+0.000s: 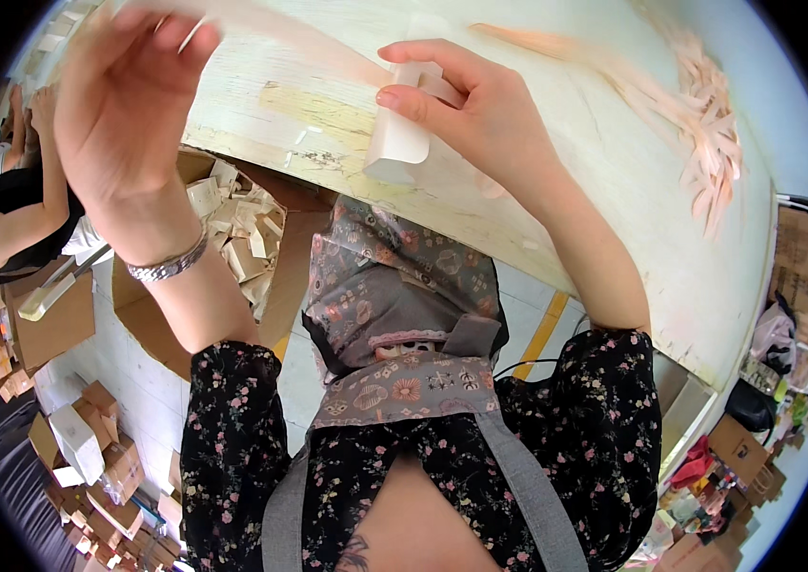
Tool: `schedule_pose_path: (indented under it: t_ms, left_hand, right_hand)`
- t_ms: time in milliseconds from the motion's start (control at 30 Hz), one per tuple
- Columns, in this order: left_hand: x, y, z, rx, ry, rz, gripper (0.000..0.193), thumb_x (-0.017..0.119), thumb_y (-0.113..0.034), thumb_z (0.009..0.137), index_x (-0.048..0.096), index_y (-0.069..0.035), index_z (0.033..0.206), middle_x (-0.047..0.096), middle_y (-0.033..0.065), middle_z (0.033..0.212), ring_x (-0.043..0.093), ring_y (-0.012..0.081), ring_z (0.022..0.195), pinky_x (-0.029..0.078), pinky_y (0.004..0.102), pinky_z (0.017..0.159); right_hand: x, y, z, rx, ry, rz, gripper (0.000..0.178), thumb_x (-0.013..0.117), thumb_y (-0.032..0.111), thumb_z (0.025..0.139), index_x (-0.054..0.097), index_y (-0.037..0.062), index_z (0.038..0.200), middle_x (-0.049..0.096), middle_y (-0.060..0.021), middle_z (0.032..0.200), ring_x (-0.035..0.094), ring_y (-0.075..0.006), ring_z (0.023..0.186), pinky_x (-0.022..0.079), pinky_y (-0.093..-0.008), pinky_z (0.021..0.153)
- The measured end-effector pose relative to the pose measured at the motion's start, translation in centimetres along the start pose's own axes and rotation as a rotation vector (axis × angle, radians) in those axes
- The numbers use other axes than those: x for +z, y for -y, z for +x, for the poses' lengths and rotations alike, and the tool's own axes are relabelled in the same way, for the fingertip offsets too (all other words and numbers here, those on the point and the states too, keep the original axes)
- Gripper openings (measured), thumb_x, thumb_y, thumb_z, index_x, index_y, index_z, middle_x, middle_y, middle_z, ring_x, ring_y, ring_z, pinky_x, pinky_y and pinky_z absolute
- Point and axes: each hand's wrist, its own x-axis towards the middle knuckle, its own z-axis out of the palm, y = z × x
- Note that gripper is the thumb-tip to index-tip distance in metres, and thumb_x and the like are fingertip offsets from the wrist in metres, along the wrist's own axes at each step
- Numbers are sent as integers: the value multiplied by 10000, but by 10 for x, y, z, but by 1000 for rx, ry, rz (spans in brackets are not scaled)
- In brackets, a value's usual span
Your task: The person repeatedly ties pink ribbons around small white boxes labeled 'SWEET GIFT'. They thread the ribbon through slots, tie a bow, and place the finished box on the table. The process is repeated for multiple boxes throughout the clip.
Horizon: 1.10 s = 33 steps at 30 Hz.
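My right hand point(494, 110) grips a small white paper box point(398, 141) over the table, with the thumb and fingers around its upper part. From the box a long, pale pinkish strip point(304, 40) stretches up and left to my left hand point(128, 119). That hand is raised, its fingers curled at the strip's other end near the top edge of view. Motion blurs the strip and the left fingertips. On the table's right side lies a heap of similar pale strips point(709, 133), with a loose bundle point(556, 46) reaching toward the middle.
The white table point(614, 210) has yellowish worn patches. Below its front edge stands an open cardboard box point(151, 315) filled with small white boxes point(250, 238). Another person point(32, 214) is at the far left. Cartons point(104, 448) and bags crowd the floor on both sides.
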Motion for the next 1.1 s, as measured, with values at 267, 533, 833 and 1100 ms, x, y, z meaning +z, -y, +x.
schedule_pose_path:
  t_ms: [267, 533, 833, 1100]
  left_hand:
    - [89, 52, 19, 161, 85, 926, 331, 558, -68, 866, 538, 25, 1183, 577, 81, 1014, 543, 172, 933, 437, 314, 825]
    - [88, 117, 0, 156, 0, 1514, 209, 611, -196, 853, 599, -1, 927, 569, 103, 824, 583, 280, 742, 478, 356, 676]
    - [52, 106, 5, -121, -57, 644, 201, 557, -165, 913, 679, -6, 909, 648, 55, 742, 602, 137, 718, 461, 256, 691]
    - [72, 84, -7, 370, 337, 1532, 134, 663, -52, 658, 647, -102, 781, 635, 12, 800, 597, 174, 680, 480, 260, 585]
  right_hand:
    - [-43, 65, 13, -231, -279, -103, 296, 628, 268, 882, 608, 16, 729, 505, -10, 503, 449, -82, 467, 357, -250, 437]
    - [-44, 67, 24, 24, -200, 232, 321, 619, 233, 899, 591, 4, 676, 559, -34, 589, 484, -69, 518, 370, -227, 453]
    - [-52, 22, 14, 61, -67, 299, 232, 627, 273, 867, 714, 58, 850, 555, -7, 607, 501, -91, 616, 403, -248, 555]
    - [-71, 3, 37, -179, 258, 481, 182, 523, 111, 902, 668, 14, 955, 656, -90, 957, 590, -183, 896, 451, -314, 849]
